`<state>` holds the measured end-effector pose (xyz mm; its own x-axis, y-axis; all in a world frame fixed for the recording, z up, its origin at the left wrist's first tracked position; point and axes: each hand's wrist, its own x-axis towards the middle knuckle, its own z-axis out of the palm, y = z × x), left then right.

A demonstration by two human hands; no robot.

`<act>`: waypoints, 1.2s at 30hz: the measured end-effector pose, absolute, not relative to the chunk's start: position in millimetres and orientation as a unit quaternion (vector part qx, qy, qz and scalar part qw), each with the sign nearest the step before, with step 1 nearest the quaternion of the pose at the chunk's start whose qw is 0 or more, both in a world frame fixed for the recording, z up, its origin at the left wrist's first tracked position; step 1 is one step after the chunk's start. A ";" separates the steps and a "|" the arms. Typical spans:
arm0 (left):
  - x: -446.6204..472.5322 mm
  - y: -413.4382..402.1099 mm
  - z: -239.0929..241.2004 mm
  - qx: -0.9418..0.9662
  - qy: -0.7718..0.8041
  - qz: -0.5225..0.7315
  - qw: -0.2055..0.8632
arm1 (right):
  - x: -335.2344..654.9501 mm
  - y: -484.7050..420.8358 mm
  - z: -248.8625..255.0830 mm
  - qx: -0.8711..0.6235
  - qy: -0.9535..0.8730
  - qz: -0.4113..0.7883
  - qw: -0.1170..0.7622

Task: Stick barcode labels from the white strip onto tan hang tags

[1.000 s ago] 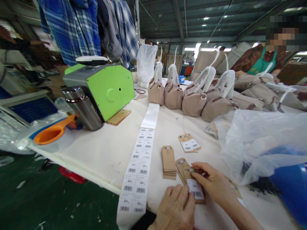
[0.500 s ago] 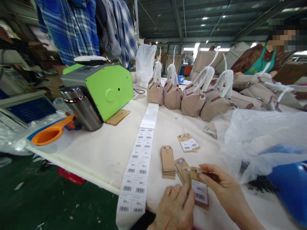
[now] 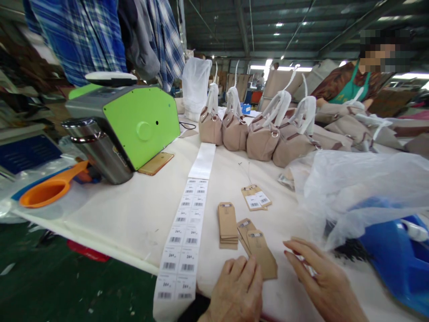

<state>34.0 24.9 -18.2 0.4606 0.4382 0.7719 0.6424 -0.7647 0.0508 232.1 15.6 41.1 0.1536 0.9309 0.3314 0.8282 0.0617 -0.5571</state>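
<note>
My left hand [image 3: 236, 288] rests on the table with its fingers curled together. Its fingertips press on the lower left edge of a plain brown hang tag [image 3: 263, 255], which overlaps another tag [image 3: 244, 226]. To the right, my right hand [image 3: 323, 279] hovers with thumb and index finger apart and no tag between the tips; its palm is hidden. A neat stack of brown hang tags [image 3: 228, 223] lies just beyond my left hand. Farther back are tags with white price stickers [image 3: 256, 197] and a string. Left of my hands runs a strip of barcode price stickers [image 3: 184, 237].
Beige handbags [image 3: 234, 132] with wrapped handles line the back. A green-sided machine [image 3: 144, 127], steel flask [image 3: 100, 152], phone [image 3: 156, 163] and orange scoop [image 3: 47, 192] stand left. Clear plastic [image 3: 362, 192] and a blue object [image 3: 385, 255] lie right. A person in a green apron [image 3: 353, 87] is behind.
My right hand has moved away to the right of the tags, its fingertips parted. The stickered tag it held no longer shows; a plain tag now lies uncovered beside my left hand.
</note>
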 end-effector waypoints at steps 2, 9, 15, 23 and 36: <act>34.5 25.3 -17.6 -0.846 -0.320 -0.408 0.127 | 209.7 26.7 38.1 -0.679 -0.658 0.103 0.309; 35.7 26.7 -14.2 -0.836 -0.321 -0.421 0.143 | 189.5 53.2 29.9 -0.698 -0.624 0.176 0.304; 35.7 25.7 -16.7 -0.838 -0.323 -0.418 0.134 | 193.7 51.7 35.3 -0.714 -0.576 0.224 0.329; 33.4 23.4 -13.5 -0.828 -0.316 -0.450 0.111 | 193.5 49.6 38.3 -0.708 -0.522 0.307 0.364; 41.3 19.1 -8.6 -0.785 -0.442 -0.428 0.066 | 192.3 31.9 37.4 -0.743 -0.556 0.241 0.284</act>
